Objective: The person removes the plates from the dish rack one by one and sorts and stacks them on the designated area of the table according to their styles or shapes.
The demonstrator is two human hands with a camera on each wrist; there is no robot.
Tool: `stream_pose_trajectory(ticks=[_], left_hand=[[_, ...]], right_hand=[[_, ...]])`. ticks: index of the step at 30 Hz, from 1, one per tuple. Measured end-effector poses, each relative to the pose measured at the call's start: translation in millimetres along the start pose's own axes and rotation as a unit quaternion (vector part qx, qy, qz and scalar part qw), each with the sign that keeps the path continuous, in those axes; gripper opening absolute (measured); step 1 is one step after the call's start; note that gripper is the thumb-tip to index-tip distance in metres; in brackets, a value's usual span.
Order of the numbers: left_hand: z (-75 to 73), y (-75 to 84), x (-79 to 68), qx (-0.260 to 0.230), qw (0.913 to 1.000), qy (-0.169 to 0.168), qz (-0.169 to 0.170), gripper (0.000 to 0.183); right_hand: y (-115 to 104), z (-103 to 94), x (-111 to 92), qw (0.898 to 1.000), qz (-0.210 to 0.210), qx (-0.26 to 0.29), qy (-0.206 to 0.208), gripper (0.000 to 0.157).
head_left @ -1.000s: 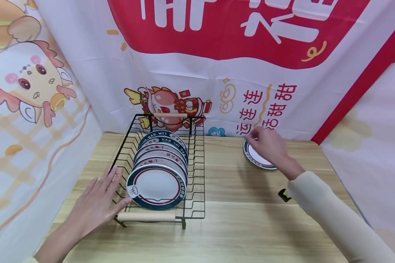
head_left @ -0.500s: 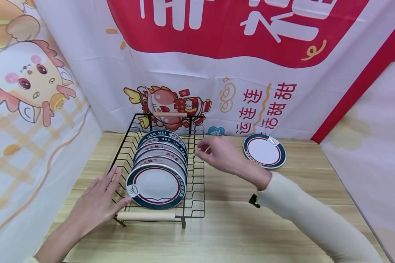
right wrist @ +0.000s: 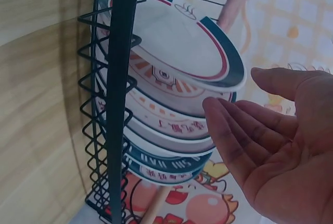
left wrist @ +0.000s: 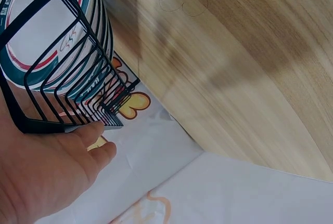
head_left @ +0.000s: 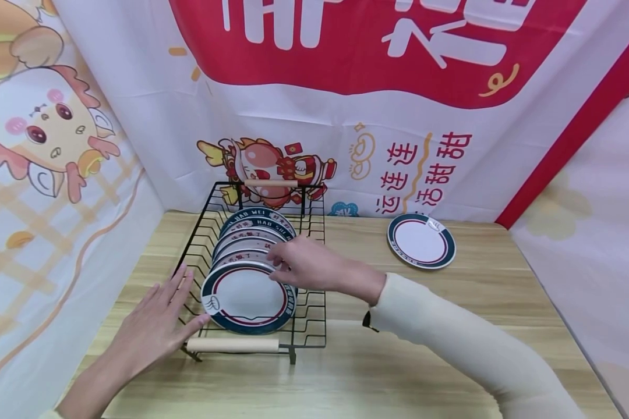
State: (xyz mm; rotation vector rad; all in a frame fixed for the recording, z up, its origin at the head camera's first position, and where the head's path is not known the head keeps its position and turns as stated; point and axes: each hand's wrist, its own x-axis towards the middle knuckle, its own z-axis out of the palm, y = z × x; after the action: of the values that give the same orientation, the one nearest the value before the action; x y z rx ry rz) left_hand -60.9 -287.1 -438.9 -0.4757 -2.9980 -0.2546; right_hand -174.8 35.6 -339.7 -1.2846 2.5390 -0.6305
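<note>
In the head view a black wire dish rack (head_left: 309,343) holds several plates standing in a row. Nearest stands a white plate (head_left: 248,294) with a dark green rim and a red ring. My right hand (head_left: 309,265) is over the top of this front plate; in the right wrist view the hand (right wrist: 291,146) has its thumb and fingers apart, one to each side of the plate's rim (right wrist: 237,76). My left hand (head_left: 152,320) lies with spread fingers against the rack's left side. In the left wrist view its fingers touch the rack's black frame (left wrist: 47,125).
Another green-rimmed plate (head_left: 421,241) lies flat on the wooden table (head_left: 398,366), right of the rack and near the back. The rack has wooden handles, one in front (head_left: 233,345) and one behind (head_left: 271,183). Printed cloths (head_left: 346,110) hang around the table.
My right hand has left the flat plate at the right and moved leftward and nearer, to the front plate in the rack. My left hand has stayed at the rack's side.
</note>
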Motion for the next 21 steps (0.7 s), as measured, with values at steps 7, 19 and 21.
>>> stream_pose_trajectory(ticks=[7,19,21], left_hand=[[0.9,-0.2,1.4,0.001,1.0,-0.004,0.001,0.096],[2.3,-0.3,0.6,-0.005,1.0,-0.001,0.001,0.096],[2.6,-1.1,0.6,-0.005,1.0,0.001,0.002,0.095]], right_hand=[[-2,9.1,10,0.999,-0.001,-0.039,-0.016,0.027],[-4,22.0,24,0.995,0.044,-0.055,-0.068,0.042],[-3,23.1,26,0.995,0.044,-0.054,-0.069,0.043]])
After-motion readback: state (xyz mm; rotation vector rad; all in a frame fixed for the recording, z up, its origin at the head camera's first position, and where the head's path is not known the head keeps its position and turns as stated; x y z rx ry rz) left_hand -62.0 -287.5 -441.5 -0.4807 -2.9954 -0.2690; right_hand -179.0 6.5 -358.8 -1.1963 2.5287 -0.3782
